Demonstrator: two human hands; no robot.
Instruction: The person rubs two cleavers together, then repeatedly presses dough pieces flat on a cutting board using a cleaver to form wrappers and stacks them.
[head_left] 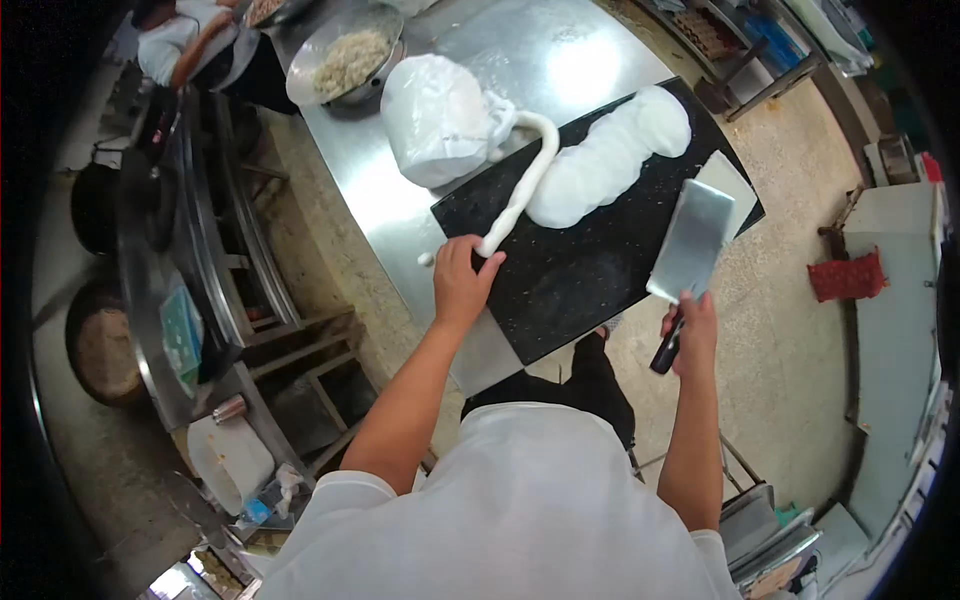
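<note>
My left hand (461, 285) is at the near end of a long white dough rope (530, 178), its thumb and fingers closed around the tip. The rope curves back toward a large white mass in clear plastic (432, 118). In my right hand (697, 338) is a cleaver (694, 238), gripped by its dark handle, with the broad blade pointing away from me. Beside the rope, flat white dough rounds (612, 158) overlap in a row on the black board (585, 285). A small dough piece (426, 259) lies left of my left hand.
A pale flat sheet (733, 180) lies partly behind the blade at the board's right edge. On the steel table (360, 165), a metal bowl (305, 72) holds pale chopped filling. Another person (190, 45) stands at the far left, near a steel counter (205, 230).
</note>
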